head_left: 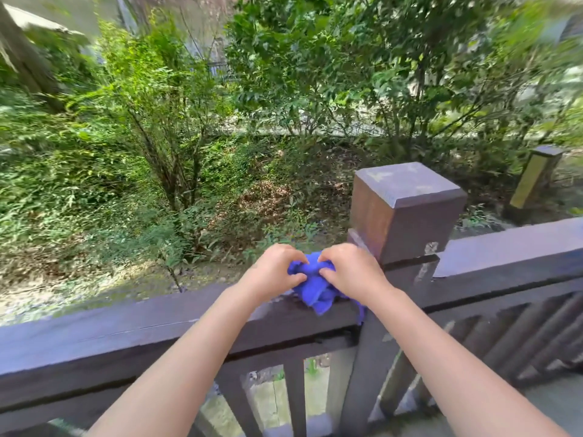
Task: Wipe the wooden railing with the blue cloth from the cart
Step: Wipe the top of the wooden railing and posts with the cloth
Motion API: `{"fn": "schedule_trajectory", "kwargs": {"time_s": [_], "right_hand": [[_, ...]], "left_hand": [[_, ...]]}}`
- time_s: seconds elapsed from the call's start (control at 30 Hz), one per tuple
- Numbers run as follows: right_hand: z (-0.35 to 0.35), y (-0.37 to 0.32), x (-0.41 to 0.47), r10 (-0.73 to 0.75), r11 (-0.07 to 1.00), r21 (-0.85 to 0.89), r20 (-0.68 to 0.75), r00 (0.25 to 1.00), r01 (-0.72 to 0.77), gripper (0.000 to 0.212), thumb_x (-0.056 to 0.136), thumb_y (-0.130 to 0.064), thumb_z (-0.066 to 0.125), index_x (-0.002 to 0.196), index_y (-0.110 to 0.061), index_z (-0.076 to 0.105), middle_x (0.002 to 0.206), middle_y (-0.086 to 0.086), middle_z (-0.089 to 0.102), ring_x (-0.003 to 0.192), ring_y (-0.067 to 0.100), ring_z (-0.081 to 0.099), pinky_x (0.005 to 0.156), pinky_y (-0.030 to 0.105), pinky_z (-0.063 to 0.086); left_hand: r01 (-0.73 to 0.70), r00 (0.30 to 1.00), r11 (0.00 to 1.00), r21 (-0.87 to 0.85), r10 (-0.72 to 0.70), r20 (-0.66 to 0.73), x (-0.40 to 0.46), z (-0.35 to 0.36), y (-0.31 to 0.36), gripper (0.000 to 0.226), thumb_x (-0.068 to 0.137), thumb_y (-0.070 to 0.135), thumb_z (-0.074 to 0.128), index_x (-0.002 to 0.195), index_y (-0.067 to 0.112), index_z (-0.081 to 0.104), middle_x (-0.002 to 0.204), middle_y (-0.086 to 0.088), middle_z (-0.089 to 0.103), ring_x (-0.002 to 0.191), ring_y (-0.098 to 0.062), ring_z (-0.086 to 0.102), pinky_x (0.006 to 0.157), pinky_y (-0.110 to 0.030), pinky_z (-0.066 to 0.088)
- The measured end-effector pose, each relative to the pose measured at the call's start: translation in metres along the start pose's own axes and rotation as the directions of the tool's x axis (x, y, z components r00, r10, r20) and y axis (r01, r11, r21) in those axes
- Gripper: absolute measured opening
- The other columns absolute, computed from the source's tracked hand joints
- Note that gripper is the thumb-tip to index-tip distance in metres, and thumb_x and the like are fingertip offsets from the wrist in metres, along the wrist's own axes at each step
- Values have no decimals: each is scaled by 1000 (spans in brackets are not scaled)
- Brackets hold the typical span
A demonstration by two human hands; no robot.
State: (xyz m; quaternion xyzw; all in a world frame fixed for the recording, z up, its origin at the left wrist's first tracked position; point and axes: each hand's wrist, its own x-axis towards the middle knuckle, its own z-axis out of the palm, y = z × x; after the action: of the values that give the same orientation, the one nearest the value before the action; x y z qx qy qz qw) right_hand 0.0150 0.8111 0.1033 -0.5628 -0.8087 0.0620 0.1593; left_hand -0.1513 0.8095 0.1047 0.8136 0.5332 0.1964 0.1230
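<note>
Head view: blue cloth (315,287) bunched into a loose wad on the top of the wooden railing (126,329), just left of the square post (400,212); one corner hangs down the near face of the rail beside the post; shrubs (176,127) and a leaf-littered slope lie beyond and below the rail; cart not in view.

Risks, judged from this layout: the wad sits near the far edge of the rail, so a push outward could tip it over into the slope, out of reach; a bunched cloth presents little flat face, so the wipe may leave streaks unless it is folded or spread first; the hanging corner could snag where rail meets post.

Hand pose: left hand (273,272) and right hand (350,272) both palm-down, arms extended forward and converging on the cloth; fingers of each curled inward and pinching into the fabric from opposite sides, thumbs tucked toward the middle; both closed on the cloth, neither flat on the wood; appears to be gathering or rearranging the cloth, wiping stroke not yet evident.
</note>
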Motion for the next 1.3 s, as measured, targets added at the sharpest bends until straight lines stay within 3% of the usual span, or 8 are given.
{"fn": "schedule_trajectory", "kwargs": {"time_s": [0.1, 0.23, 0.33, 0.4, 0.47, 0.83, 1.1, 1.3], "right_hand": [[14, 5, 4, 23, 1000, 12, 17, 1000, -23, 22, 83, -30, 53, 98, -20, 65, 104, 4, 67, 106, 23, 55, 74, 34, 46], [23, 7, 4, 84, 991, 101, 35, 996, -87, 30, 85, -28, 43, 58, -18, 52, 65, 3, 55, 79, 29, 50, 53, 31, 29], [29, 13, 18, 41, 987, 157, -75, 996, -29, 25, 91, -15, 40, 95, -13, 65, 105, 17, 67, 107, 31, 54, 83, 38, 41], [39, 16, 23, -38, 996, 75, -9, 999, 38, 39, 95, -16, 35, 132, -10, 45, 143, 13, 44, 135, 24, 33, 111, 33, 22], [53, 17, 20, -35, 999, -37, 83, 996, 38, 45, 97, -24, 28, 141, -12, 27, 154, 8, 25, 143, 20, 15, 116, 34, 14], [85, -27, 8, 64, 998, -21, 14, 998, -64, 52, 96, -31, 25, 143, -7, 21, 156, 10, 17, 144, 19, 11, 118, 35, 8], [127, -164, 23, -175, 980, 117, 131, 976, 160, 56, 95, -31, 27, 142, -2, 16, 155, 17, 14, 144, 23, 9, 118, 40, 0], [107, -89, 16, -180, 983, 42, 112, 977, 176, 53, 97, -32, 24, 143, -9, 17, 157, 7, 12, 144, 15, 11, 117, 46, -3]], "left_hand": [[36, 997, 999, 7, -36, 64, 4, 10, -9, 30, 74, 9, 67, 104, 3, 65, 102, -19, 66, 98, -29, 58, 84, -25, 34], [35, 976, 988, 152, -67, 205, 3, 8, -18, 33, 74, 14, 62, 107, 15, 61, 108, -10, 65, 104, -27, 55, 91, -30, 38], [107, 983, 967, 233, -138, 119, 5, 20, -9, 47, 81, 18, 51, 127, 18, 47, 136, -7, 51, 127, -20, 43, 112, -45, 21], [157, 986, 970, 187, -163, 18, 5, 42, 2, 53, 91, 20, 40, 141, 11, 24, 153, -9, 25, 140, -19, 22, 115, -45, 13], [176, 983, 962, 209, -182, 10, 1, 65, 7, 53, 97, 25, 27, 144, 12, 8, 157, -7, 9, 144, -17, 8, 116, -43, 9], [192, 981, 948, 255, -183, -57, -35, 65, -32, 49, 98, 26, 24, 144, 13, 13, 157, -3, 12, 143, -14, 7, 117, -35, 6], [471, 882, 860, 196, -456, -119, -134, 2, -110, 47, 98, 20, 26, 144, 20, 17, 156, 2, 11, 143, -8, 5, 116, -32, 3], [406, 914, 896, 182, -396, -87, -91, 20, -73, 56, 88, 25, 20, 143, 26, 20, 156, 1, 15, 143, -13, 8, 117, -39, 7]]}}
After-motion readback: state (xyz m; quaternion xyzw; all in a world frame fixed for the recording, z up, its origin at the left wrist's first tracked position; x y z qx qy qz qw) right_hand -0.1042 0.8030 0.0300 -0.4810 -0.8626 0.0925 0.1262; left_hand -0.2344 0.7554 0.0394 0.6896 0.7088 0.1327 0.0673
